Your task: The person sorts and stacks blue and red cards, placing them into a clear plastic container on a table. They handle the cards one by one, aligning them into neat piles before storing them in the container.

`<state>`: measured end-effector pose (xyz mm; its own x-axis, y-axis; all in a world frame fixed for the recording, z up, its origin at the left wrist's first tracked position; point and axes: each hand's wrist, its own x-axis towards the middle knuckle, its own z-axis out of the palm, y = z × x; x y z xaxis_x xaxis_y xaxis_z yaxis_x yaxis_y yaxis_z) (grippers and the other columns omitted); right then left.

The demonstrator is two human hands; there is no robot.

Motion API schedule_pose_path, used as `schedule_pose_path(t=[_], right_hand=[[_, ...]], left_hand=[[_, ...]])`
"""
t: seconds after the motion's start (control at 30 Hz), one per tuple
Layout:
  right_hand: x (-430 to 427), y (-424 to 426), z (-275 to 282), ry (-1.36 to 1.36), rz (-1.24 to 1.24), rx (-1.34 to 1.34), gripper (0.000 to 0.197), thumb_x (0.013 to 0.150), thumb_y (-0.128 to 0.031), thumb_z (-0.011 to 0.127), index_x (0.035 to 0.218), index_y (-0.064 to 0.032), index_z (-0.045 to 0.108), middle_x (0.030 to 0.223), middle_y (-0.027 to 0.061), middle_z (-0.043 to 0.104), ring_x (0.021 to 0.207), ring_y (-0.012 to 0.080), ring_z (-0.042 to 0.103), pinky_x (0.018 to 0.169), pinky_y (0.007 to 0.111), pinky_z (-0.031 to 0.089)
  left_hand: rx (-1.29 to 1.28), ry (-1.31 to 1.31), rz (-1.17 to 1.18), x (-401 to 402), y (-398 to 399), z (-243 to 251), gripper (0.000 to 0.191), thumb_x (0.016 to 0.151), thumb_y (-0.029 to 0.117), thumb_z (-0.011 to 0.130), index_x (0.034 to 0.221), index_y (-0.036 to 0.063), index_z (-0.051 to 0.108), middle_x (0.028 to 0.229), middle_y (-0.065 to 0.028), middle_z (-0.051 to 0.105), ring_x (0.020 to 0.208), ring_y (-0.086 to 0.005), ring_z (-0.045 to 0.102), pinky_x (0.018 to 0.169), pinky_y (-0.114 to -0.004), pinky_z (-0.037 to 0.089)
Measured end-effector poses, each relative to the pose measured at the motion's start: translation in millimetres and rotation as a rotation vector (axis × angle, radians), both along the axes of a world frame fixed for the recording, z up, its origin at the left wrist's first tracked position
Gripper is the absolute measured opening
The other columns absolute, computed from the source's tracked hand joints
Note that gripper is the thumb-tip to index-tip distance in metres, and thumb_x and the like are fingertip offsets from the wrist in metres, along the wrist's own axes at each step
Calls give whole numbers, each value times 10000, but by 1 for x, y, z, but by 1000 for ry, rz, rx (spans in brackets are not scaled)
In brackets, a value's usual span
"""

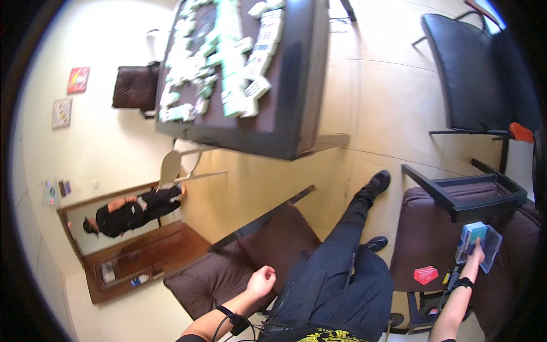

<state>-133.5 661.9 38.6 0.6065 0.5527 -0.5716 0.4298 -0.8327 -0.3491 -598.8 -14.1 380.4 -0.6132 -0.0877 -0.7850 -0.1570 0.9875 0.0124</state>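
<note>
My right hand (477,253) is at a blue-and-teal pack (473,232), fingers around its near side. A clear plastic case (491,248) surrounds the pack on its right, over a brown padded seat (406,239). Several red cards (426,275) lie on that seat, left of my right wrist. My left hand (261,282) hangs loosely curled above a brown cushioned chair (273,233), with nothing visible in it. Straps with cables circle both forearms.
Mahjong tiles (233,81) cover much of a dark-edged table (295,85) ahead. A black chair (461,72) stands at the far right. Black chair framework (466,188) rests on the brown seat. Another person (124,213) stands by an open wooden door (149,260) on the left.
</note>
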Motion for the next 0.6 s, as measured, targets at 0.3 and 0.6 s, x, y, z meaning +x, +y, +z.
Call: schedule_pose_path(t=[0.3, 0.6], right_hand=[[-26, 3, -8, 450, 141, 18, 485, 888, -470, 666, 1083, -26, 676, 1020, 72, 678, 864, 225, 621, 804, 401, 489], [-22, -19, -49, 576, 124, -83, 623, 886, -518, 625, 1200, 19, 643, 1202, 147, 649, 1029, 288, 614, 925, 414, 476]], left_hand=[[-5, -1, 459, 222, -152, 83, 282, 865, 260, 660, 1027, 30, 661, 858, -70, 711, 770, -161, 677, 730, -315, 546], [-25, 292, 383, 407, -223, 111, 377, 885, 278, 725, 1208, 104, 638, 1023, -120, 720, 848, -250, 670, 747, -382, 545]])
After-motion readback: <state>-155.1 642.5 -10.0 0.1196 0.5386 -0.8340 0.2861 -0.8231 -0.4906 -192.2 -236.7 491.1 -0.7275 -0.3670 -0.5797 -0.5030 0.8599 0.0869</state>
